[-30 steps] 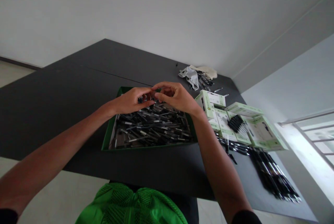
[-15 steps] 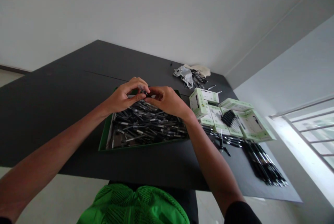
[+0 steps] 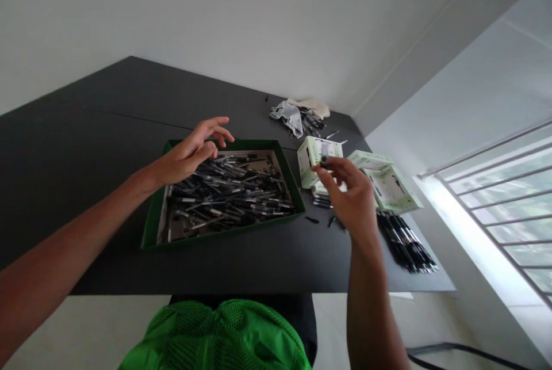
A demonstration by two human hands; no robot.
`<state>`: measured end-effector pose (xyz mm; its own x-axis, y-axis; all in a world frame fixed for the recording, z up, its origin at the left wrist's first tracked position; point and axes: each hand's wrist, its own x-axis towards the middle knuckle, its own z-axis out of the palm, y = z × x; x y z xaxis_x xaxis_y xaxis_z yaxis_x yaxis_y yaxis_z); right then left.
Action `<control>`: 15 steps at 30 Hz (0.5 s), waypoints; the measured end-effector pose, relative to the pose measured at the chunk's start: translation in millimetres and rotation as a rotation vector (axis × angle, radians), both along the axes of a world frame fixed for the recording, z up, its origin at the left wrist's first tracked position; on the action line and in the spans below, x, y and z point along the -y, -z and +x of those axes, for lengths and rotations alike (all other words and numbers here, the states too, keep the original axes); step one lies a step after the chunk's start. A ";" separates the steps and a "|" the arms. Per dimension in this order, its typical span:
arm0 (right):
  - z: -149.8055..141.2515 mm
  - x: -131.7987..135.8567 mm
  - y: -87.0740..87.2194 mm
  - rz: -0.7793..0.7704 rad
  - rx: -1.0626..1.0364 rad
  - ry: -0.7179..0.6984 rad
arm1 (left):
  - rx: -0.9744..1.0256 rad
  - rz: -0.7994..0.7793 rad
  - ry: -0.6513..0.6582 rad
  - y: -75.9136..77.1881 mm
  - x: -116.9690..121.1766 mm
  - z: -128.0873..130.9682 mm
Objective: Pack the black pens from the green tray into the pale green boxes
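My left hand [image 3: 190, 154] hovers over the left back part of a shallow green box [image 3: 296, 189], fingers apart and nothing in them. A jumbled heap of black and clear pens [image 3: 235, 194] fills the box. To the right, my right hand [image 3: 351, 191] pinches a pen [image 3: 324, 159] between thumb and fingers, its clear and dark end showing at the fingertips. The rest of this pen is hidden or foreshortened. Behind that hand stands a light green and white carton [image 3: 307, 163].
An open green-white carton [image 3: 394, 189] lies farther right, with a row of black pens [image 3: 405, 243] in front. Small dark pieces [image 3: 312, 220] lie beside the box. At the back are a grey-white cloth [image 3: 288, 117] and more pens [image 3: 311, 121]. A barred window [image 3: 509, 203] is at right.
My hands, together over the box before, have come apart. The right has moved right to the cartons with the pen; the left has let go and opened. The view has shifted right.
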<state>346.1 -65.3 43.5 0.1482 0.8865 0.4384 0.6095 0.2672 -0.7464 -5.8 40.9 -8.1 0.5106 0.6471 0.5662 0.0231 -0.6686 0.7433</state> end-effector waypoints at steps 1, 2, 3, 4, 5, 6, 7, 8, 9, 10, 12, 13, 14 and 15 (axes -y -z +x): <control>21.0 12.5 8.6 -0.011 0.013 0.120 | -0.001 0.007 0.004 -1.0 1.1 0.9; 41.5 24.4 19.0 -0.036 0.007 0.228 | -0.010 0.009 0.006 -2.1 2.5 1.7; 60.8 35.4 30.9 -0.071 -0.016 0.328 | -0.021 0.008 0.009 -3.0 3.9 2.4; 78.3 45.0 43.3 -0.107 -0.030 0.422 | -0.033 0.004 0.015 -3.7 5.0 2.8; 93.4 53.0 55.7 -0.141 -0.027 0.499 | -0.044 -0.002 0.018 -4.1 5.8 3.0; 105.9 59.3 67.4 -0.167 -0.018 0.556 | -0.049 -0.009 0.019 -4.2 6.2 2.9; 115.7 63.8 77.8 -0.184 -0.006 0.596 | -0.050 -0.014 0.018 -4.0 6.0 2.5; 122.9 66.5 86.7 -0.195 0.013 0.626 | -0.046 -0.017 0.015 -3.7 5.5 2.1; 127.9 67.6 94.0 -0.202 0.039 0.643 | -0.039 -0.017 0.012 -3.4 4.9 1.6; 131.1 67.4 99.6 -0.205 0.072 0.652 | -0.035 -0.019 0.009 -3.1 4.1 1.2; 133.3 64.3 106.9 -0.213 0.143 0.659 | -0.031 -0.026 0.000 -3.0 3.2 1.1; 133.1 62.1 109.1 -0.216 0.171 0.660 | -0.034 -0.029 -0.003 -3.2 3.2 1.3; 132.4 59.9 110.7 -0.218 0.193 0.664 | -0.038 -0.032 -0.007 -3.6 3.4 1.6; 131.6 58.0 112.1 -0.220 0.213 0.671 | -0.043 -0.034 -0.010 -4.0 3.9 2.0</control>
